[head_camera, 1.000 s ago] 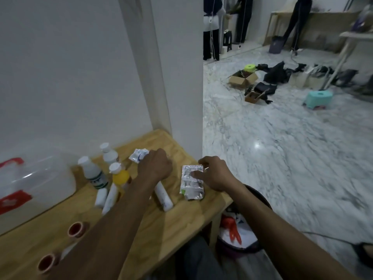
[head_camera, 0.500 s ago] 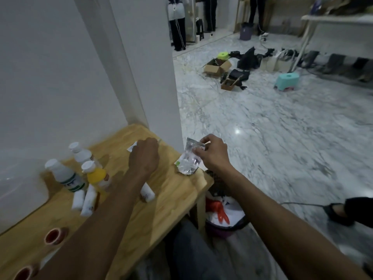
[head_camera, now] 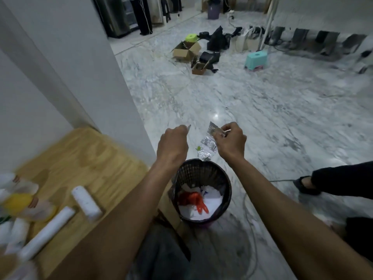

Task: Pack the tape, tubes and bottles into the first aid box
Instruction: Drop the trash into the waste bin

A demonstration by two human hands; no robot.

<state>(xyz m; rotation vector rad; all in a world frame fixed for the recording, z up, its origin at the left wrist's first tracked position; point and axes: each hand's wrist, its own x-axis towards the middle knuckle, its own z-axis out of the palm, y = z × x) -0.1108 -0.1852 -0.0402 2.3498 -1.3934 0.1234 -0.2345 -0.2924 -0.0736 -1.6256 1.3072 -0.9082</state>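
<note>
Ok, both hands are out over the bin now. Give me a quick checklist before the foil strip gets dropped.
1. Foil strip held in right hand: ok.
2. Strip hangs above the bin opening: ok, over its far rim.
3. Left hand pinches something small: ok; what it is, cannot tell.
4. Bin has room: ok, paper and something orange lie low inside.
5. White tubes on the table, unpacked: not ok.
6. First aid box in view: not ok.
</note>
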